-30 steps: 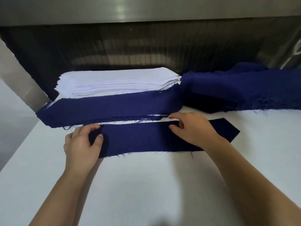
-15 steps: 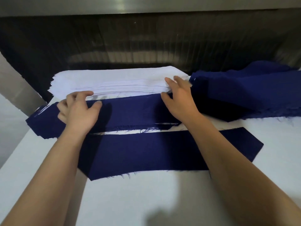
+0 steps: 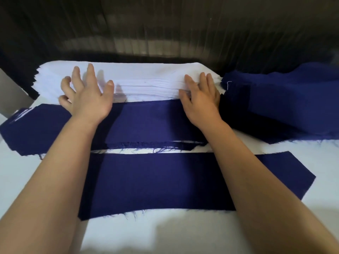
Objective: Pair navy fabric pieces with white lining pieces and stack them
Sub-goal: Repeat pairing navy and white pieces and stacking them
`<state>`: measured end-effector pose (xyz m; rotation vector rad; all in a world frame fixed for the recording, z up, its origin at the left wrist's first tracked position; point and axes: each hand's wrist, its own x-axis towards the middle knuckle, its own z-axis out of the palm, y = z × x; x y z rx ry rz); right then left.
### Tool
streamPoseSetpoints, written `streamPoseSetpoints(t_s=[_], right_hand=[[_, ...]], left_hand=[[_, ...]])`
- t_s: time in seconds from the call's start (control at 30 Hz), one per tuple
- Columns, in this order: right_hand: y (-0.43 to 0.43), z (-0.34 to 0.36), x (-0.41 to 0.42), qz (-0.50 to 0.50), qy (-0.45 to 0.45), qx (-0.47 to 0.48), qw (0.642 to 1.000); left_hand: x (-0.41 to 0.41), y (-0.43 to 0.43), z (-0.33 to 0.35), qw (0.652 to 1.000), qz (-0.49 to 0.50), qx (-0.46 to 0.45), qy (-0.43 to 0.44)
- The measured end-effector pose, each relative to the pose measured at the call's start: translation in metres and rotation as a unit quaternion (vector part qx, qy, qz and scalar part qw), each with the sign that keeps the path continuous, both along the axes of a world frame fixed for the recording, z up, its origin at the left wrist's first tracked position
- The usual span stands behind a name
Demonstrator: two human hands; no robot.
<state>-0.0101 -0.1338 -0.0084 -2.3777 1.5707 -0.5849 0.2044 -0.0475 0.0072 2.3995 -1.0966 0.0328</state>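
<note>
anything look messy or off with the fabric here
Nothing is damaged or spilled. The navy stack has frayed threads along its near edge, and its lower layers peek out unevenly. The navy heap at the right is rumpled rather than flat.

I reach both bare arms toward the worktop's (image 3: 165,235) far edge, left hand (image 3: 86,96) splayed wide, right hand (image 3: 201,99) flat, fingers straight.

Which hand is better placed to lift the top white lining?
Probably the right hand: fingertips at the layered edge of the white lining stack; the left hand is spread over its top.
</note>
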Motion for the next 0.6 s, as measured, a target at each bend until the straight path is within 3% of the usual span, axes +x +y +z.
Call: streamPoseSetpoints(t_s=[0.23, 0.4, 0.6], right_hand=[[0.000, 0.001, -0.001, 0.006, 0.019, -0.033, 0.999], [0.001, 0.008, 0.000, 0.004, -0.046, -0.037, 0.998], [-0.001, 0.010, -0.003, 0.000, -0.053, -0.050, 0.997]], left_hand=[[0.010, -0.002, -0.007, 0.999, -0.030, 0.042, 0.000], [0.010, -0.002, -0.007, 0.999, -0.034, 0.022, -0.014], [0.012, 0.001, -0.005, 0.997, -0.017, -0.056, -0.041]])
